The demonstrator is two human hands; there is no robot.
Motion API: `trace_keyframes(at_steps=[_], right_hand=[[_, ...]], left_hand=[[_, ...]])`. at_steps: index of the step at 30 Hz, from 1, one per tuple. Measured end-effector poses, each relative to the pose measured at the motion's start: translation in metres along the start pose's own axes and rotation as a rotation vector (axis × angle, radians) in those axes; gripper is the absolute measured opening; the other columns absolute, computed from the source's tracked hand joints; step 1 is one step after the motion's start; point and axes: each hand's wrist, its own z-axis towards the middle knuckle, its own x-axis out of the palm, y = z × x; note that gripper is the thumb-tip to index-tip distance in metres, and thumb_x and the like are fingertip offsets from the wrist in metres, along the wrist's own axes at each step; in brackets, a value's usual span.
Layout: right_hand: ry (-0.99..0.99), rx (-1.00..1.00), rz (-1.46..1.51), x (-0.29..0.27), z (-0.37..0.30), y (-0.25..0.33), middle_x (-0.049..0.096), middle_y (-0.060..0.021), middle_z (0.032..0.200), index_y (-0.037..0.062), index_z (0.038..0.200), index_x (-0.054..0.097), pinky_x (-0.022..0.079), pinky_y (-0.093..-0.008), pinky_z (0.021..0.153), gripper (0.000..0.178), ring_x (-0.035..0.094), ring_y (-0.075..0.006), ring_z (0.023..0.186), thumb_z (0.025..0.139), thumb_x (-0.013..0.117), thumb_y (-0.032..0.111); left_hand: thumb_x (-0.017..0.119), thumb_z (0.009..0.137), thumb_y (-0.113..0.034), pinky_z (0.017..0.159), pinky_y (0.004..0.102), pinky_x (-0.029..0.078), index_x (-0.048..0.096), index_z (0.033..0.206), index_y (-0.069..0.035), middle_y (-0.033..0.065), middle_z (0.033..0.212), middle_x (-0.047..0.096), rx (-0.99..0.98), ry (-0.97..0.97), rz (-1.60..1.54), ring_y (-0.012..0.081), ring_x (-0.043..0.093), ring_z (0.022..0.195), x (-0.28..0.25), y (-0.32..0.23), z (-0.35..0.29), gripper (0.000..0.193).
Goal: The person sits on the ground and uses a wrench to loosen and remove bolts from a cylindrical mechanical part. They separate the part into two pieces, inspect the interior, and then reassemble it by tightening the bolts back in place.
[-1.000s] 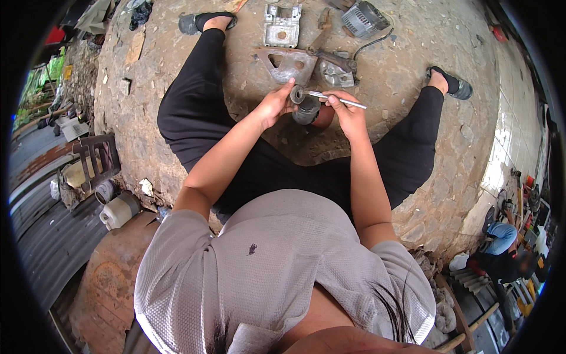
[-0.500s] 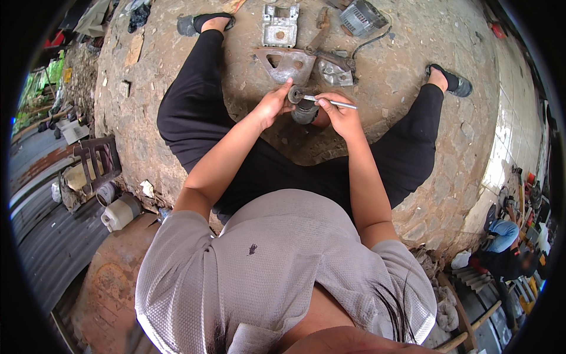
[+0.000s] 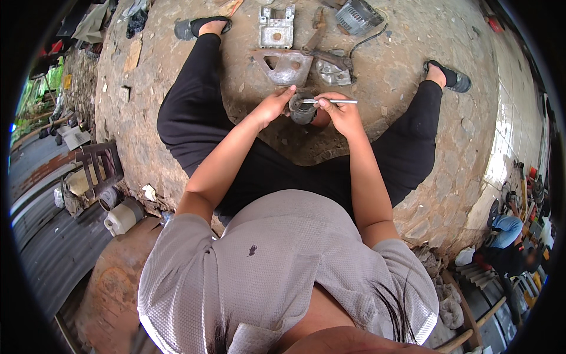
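Observation:
Between my spread legs, my left hand (image 3: pixel 276 108) grips the side of a small grey round metal part (image 3: pixel 295 104), thumb stretched along its upper edge. My right hand (image 3: pixel 340 112) is closed in a pinch on a slim silver rod-like tool (image 3: pixel 348 101). The tool lies nearly level, with its thin tip at the round part; whether it touches is too small to tell. Just under both hands stands a dark cylindrical piece (image 3: pixel 303 118), which the round part overlaps. A reddish surface shows beside it, partly hidden by my right hand.
Ahead on the stone floor lie a triangular metal plate (image 3: pixel 285 68), a rectangular metal casting (image 3: pixel 276 28), a rusty lever arm (image 3: pixel 318 32), a silver casting (image 3: pixel 333 74) and a finned motor housing (image 3: pixel 357 17). A white jug (image 3: pixel 122 217) stands left. Another person (image 3: pixel 506 251) sits far right.
The round part has shifted slightly down and over the dark cylinder, its face turned. The silver tool has swung closer to level. Both hands stay closed on what they hold.

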Motion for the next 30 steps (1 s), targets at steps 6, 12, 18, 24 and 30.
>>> trace_keyframes(at_steps=[6, 12, 18, 24, 30], right_hand=[[-0.205, 0.249, 0.368, 0.017, 0.002, -0.013, 0.077, -0.0083, 0.09, -0.0023, 0.111, 0.072, 0.051, -0.0271, 0.076, 0.023, 0.066, -0.0117, 0.084, 0.102, 0.071, 0.019], [-0.153, 0.025, 0.217, 0.015, 0.003, -0.012, 0.077, -0.0101, 0.097, -0.001, 0.108, 0.074, 0.053, -0.0306, 0.078, 0.016, 0.067, -0.0161, 0.084, 0.098, 0.072, 0.011], [0.087, -0.442, -0.179, -0.001, 0.004, 0.006, 0.075, -0.0104, 0.096, 0.0043, 0.099, 0.079, 0.055, -0.0379, 0.082, 0.017, 0.07, -0.0284, 0.089, 0.083, 0.08, 0.0], [0.152, -0.434, -0.205, -0.001, 0.003, 0.013, 0.076, -0.0105, 0.092, 0.0046, 0.098, 0.08, 0.054, -0.037, 0.079, 0.017, 0.069, -0.0279, 0.086, 0.082, 0.081, 0.001], [-0.087, -0.005, -0.106, 0.022, -0.007, 0.002, 0.078, -0.0092, 0.098, -0.0012, 0.106, 0.078, 0.054, -0.0307, 0.074, 0.016, 0.07, -0.018, 0.082, 0.096, 0.076, 0.01]], left_hand=[[0.049, 0.107, -0.06, 0.083, 0.0291, 0.052, 0.056, 0.139, 0.003, 0.0083, 0.12, 0.068, 0.195, -0.222, -0.118, 0.015, 0.062, 0.104, 0.02, -0.012, -0.013, 0.071], [0.049, 0.107, -0.061, 0.083, 0.0321, 0.054, 0.059, 0.135, -0.001, 0.0061, 0.107, 0.07, 0.07, -0.083, -0.16, 0.0134, 0.064, 0.092, -0.001, 0.002, 0.002, 0.067], [0.049, 0.107, -0.061, 0.078, 0.0317, 0.054, 0.066, 0.118, -0.011, 0.0001, 0.091, 0.069, -0.112, 0.049, -0.465, 0.0126, 0.062, 0.076, -0.001, 0.01, 0.005, 0.055], [0.053, 0.108, -0.052, 0.076, 0.0311, 0.052, 0.066, 0.117, -0.007, 0.0007, 0.091, 0.067, -0.162, 0.048, -0.378, 0.0118, 0.058, 0.074, -0.002, 0.001, 0.001, 0.048], [0.05, 0.109, -0.053, 0.083, 0.0319, 0.051, 0.06, 0.127, -0.001, 0.0072, 0.104, 0.068, 0.25, -0.226, 0.093, 0.0118, 0.059, 0.087, 0.008, 0.006, 0.003, 0.056]])
